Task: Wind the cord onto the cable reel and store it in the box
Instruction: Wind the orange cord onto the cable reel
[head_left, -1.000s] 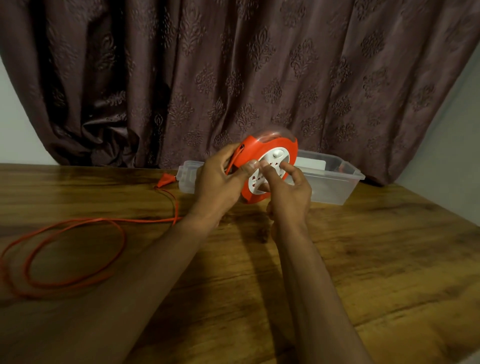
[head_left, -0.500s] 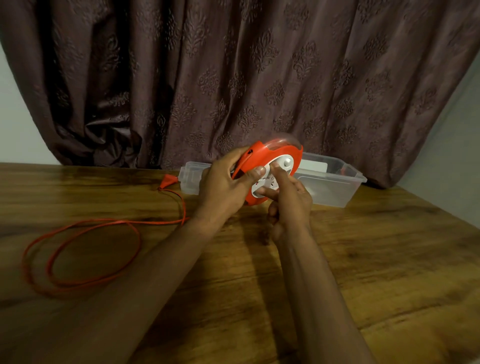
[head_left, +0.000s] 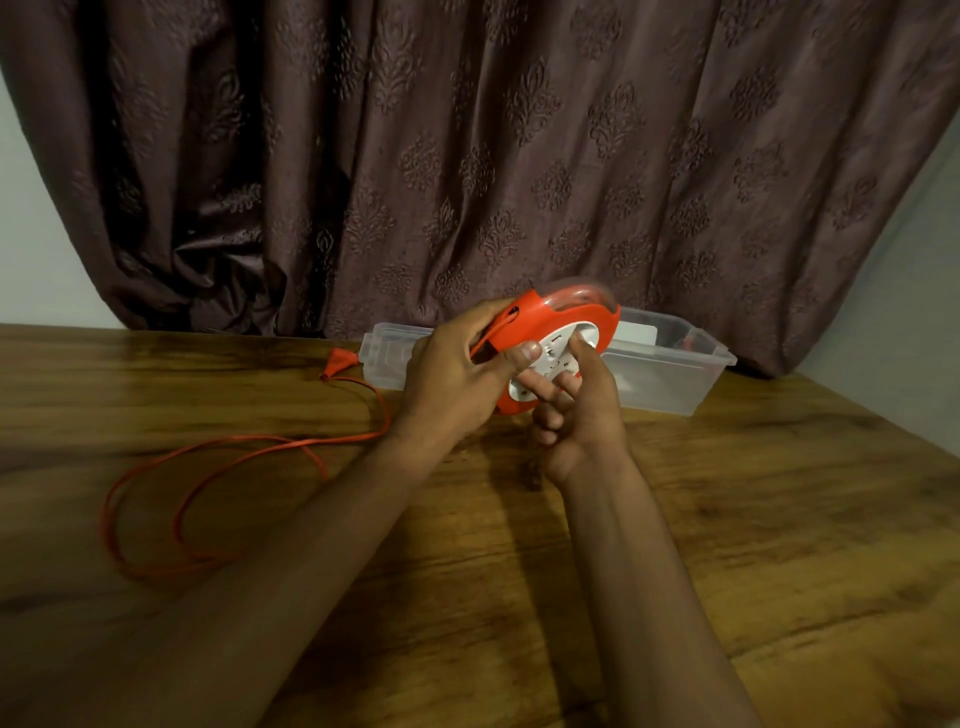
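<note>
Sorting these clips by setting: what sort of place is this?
Probably a room at home: a wooden table, a heavy patterned curtain against a plain wall, and a clear plastic box.

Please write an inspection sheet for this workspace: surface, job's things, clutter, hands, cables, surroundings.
Surface: wooden table, bare grain.
Job's things: orange cable reel held upright above the table; clear plastic box behind it, open.
Clutter: nothing seen.
Hands: left hand grips the reel's rim; right hand has fingers on the white face.
Cables: orange cord lies looped on the table, plug near the box.
Surroundings: dark patterned curtain, pale wall.
</note>
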